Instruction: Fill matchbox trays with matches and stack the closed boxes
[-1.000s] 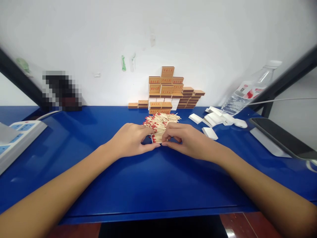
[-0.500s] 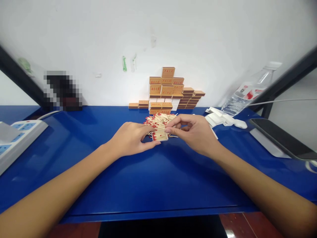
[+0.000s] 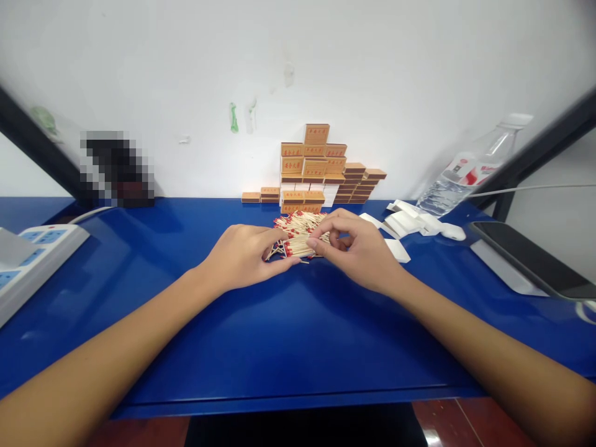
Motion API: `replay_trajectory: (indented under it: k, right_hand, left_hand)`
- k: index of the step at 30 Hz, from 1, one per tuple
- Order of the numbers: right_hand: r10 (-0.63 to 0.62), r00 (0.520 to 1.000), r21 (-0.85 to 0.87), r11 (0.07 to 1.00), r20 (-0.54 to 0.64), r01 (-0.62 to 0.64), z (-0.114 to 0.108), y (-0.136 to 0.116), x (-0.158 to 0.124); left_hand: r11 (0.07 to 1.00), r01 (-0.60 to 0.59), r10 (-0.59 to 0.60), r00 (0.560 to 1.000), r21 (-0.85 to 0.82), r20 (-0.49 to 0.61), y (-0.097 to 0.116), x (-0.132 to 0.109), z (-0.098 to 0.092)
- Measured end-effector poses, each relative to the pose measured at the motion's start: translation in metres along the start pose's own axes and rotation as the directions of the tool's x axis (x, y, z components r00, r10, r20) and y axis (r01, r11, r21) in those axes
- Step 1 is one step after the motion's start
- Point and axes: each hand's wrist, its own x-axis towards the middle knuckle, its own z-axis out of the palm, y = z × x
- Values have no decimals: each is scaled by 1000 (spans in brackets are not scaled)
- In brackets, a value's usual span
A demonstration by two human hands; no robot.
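Note:
A small white matchbox tray, filled with red-tipped matches, lies on the blue table in front of a loose heap of matches. My left hand is around the tray's left end, thumb at the near side and fingers at the far side. Over the tray's right end, my right hand pinches thumb and forefinger together at the matches; its fingertips partly cover what they hold. One loose match lies just past my left thumb. The tray's right end is hidden by my right hand.
Stacked matchboxes stand against the wall behind the heap. White card pieces lie to the right, near a tilted water bottle and a phone. A power strip is at the left.
My right hand has shifted slightly left over the tray, uncovering more white card at the right. The tray's near edge has moved back a little, and a loose match now shows in front.

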Motion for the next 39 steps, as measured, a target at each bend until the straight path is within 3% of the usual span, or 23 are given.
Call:
replay_trajectory:
  k: [4, 6, 8, 12, 18, 20, 23, 28, 34, 39]
  right_hand:
    - [-51, 994, -141, 989, -92, 38, -8, 0, 3]
    - [-50, 996, -247, 969, -75, 30, -16, 1, 6]
    - [-16, 998, -348, 937, 65, 37, -24, 4, 8]
    - [48, 946, -445, 889, 322, 107, -34, 16, 8]
    - [91, 894, -431, 894, 438, 120, -33, 28, 6]
    - [63, 886, -403, 904, 459, 144, -34, 26, 6]
    - [26, 896, -374, 914, 444, 159, -33, 23, 7]
    - [1, 910, -354, 922, 415, 160, -24, 22, 8]
    - [20, 892, -340, 928, 452, 151, -22, 26, 9]
    - [11, 878, -313, 936, 479, 159, -33, 23, 7]
  left_hand:
    - [999, 26, -26, 1000, 35, -6, -1, 2, -2]
    - [999, 49, -49, 999, 20, -4, -1, 2, -2]
    - [1000, 25, -25, 999, 7, 32, -1, 1, -1]
    - [1000, 20, -21, 999, 21, 31, 1, 1, 1]
    - [999, -32, 32, 992, 0, 121, -3, 3, -5]
    - [999, -27, 23, 995, 44, 96, -7, 3, -8]
    - [996, 0, -5, 998, 84, 59, -12, 3, -9]
    - [998, -36, 31, 994, 49, 105, -10, 1, -5]
    - [998, -17, 11, 996, 68, 85, -10, 2, -5]
    - [998, -23, 16, 995, 65, 104, -10, 3, -5]
